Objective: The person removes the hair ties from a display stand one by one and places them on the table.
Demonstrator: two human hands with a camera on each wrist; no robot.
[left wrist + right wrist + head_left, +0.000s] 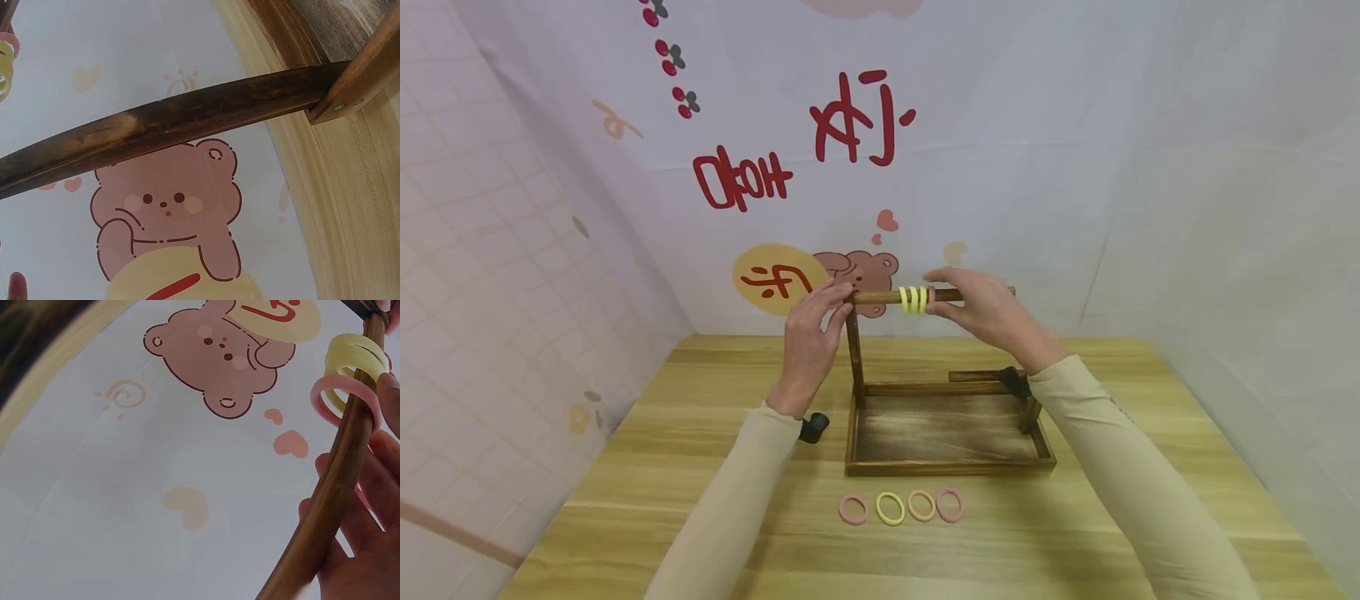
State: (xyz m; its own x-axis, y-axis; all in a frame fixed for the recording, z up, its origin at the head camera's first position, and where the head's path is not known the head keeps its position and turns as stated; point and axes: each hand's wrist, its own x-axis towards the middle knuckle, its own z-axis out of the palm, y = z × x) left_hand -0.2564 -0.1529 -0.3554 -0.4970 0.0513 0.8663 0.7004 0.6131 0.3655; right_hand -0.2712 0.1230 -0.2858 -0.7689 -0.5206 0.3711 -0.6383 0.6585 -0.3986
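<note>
A dark wooden stand (855, 358) has a tall left post carrying a long horizontal bar (876, 297). At the top of that post, the fingers and thumb of my left hand (811, 333) hold the bar's left end. Yellow rings (913, 300) and one pink ring (325, 403) hang side by side around the bar near its middle. My right hand (988, 312) is just right of them, thumb right at the rings, its other fingers (369, 481) extended behind the bar in the right wrist view. In the left wrist view the bar (169, 119) crosses the picture.
Below the bar is the stand's shallow tray base (951, 468), with a lower bar (973, 377) at its right. On the table (700, 500) in front lie a yellow ring (891, 508), an orange ring (921, 505) and two pink rings (950, 505). A printed wall sheet (1000, 167) hangs behind.
</note>
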